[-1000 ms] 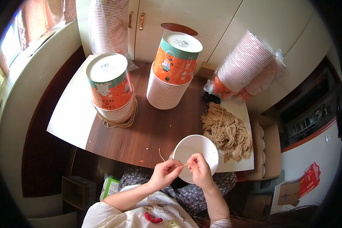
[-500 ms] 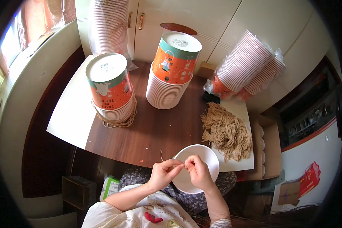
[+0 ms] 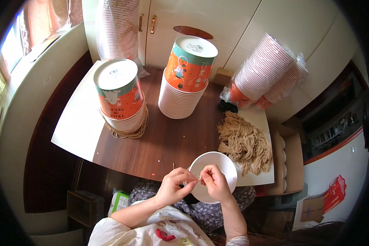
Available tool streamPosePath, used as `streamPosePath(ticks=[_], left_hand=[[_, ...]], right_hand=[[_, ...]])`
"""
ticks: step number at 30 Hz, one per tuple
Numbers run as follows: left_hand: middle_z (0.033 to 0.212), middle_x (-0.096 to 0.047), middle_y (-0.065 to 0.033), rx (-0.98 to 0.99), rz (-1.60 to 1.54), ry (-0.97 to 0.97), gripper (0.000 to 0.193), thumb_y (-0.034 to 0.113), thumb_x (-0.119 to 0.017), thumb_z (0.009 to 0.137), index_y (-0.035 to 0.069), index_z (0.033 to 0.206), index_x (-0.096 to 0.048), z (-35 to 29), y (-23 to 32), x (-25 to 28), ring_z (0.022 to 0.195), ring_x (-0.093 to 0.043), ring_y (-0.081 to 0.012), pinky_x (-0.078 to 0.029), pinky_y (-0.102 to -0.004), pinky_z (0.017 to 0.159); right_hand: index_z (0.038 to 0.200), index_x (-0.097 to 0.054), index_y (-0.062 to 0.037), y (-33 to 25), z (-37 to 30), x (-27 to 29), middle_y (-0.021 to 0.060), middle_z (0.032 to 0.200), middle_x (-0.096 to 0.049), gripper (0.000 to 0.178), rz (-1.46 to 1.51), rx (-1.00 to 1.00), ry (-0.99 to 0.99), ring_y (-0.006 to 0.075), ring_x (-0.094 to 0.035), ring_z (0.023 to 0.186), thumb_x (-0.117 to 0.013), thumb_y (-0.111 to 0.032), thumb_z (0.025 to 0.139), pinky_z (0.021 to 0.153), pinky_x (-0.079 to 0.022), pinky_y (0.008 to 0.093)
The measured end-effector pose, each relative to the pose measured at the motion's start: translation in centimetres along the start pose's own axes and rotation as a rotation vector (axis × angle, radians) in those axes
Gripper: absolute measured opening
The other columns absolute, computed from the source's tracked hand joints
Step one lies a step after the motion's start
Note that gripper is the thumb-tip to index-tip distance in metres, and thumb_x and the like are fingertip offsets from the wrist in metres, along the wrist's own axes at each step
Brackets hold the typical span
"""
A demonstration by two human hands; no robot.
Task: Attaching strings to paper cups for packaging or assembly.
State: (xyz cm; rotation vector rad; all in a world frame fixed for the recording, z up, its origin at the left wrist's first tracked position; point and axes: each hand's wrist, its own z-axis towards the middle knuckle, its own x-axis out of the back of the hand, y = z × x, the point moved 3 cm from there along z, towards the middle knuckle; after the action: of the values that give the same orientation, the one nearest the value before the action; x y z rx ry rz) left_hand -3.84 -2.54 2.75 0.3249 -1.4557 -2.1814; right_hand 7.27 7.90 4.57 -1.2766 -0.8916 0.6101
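Pinching thin tan twine [image 3: 196, 178], both hands [image 3: 194, 184], over smooth round white bowl [image 3: 225, 165], wooden table [image 3: 168, 141]

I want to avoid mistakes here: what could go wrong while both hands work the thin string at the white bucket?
The white paper bucket overhangs the brown wooden table edge and could tip off. The thin beige string, pinched between left hand and right hand, might slip free.

2 orange bucket stacks [image 3: 119, 95] [image 3: 189, 64] upper centre; sleeved cups [image 3: 263, 71] upper right; green packet [image 3: 119, 201] lower left.
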Motion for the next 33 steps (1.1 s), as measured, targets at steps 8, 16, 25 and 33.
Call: streamPosePath(ticks=[8, 16, 25, 33], left_hand=[[0.079, -0.059, -0.0054, 0.119, -0.054, 0.037, 0.008, 0.006, -0.065, 0.075, 0.002, 0.083, -0.066, -0.3, -0.4, 0.5, 0.06, -0.049, -0.0076, -0.036, -0.0203, 0.046], [0.079, -0.058, 0.0002, 0.4, -0.325, -0.027, 0.006, 0.005, -0.062, 0.082, 0.0, 0.084, -0.059, -0.8, -1.3, -0.1, 0.068, -0.05, -0.0019, -0.041, -0.0158, 0.057], [0.076, -0.056, 0.0025, 0.416, -0.407, -0.033, 0.009, 0.006, -0.061, 0.083, 0.0, 0.089, -0.057, -1.2, -1.6, 0.0, 0.065, -0.048, -0.0002, -0.039, -0.0146, 0.055], [0.071, -0.056, -0.0027, 0.239, -0.101, -0.091, 0.008, 0.008, -0.065, 0.077, 0.002, 0.081, -0.063, 0.2, 0.1, 0.7, 0.059, -0.047, -0.0066, -0.038, -0.0205, 0.05]], right_hand=[[0.088, -0.044, -0.0035, -0.1, 0.0, -0.1, 0.0031, 0.079, -0.053, 0.007, -0.059, -0.004, -0.03, 0.0078, -0.049, 0.067, -0.046, -0.009, 0.092, 0.063, -0.043, 0.0212], [0.099, -0.048, -0.0006, -0.2, -0.2, -0.3, 0.0072, 0.087, -0.059, 0.018, 0.043, 0.07, -0.035, 0.0124, -0.057, 0.077, -0.057, -0.005, 0.084, 0.071, -0.048, 0.0247], [0.085, -0.058, -0.0011, -2.3, 0.0, -0.1, 0.0069, 0.082, -0.061, 0.013, -0.316, 0.215, -0.029, 0.0167, -0.063, 0.072, -0.064, 0.0, 0.074, 0.063, -0.052, 0.0257], [0.079, -0.058, -0.0019, -3.2, 0.0, -0.1, 0.0067, 0.08, -0.061, 0.01, -0.381, 0.236, 0.006, 0.0168, -0.063, 0.071, -0.065, 0.001, 0.071, 0.062, -0.052, 0.0263]])
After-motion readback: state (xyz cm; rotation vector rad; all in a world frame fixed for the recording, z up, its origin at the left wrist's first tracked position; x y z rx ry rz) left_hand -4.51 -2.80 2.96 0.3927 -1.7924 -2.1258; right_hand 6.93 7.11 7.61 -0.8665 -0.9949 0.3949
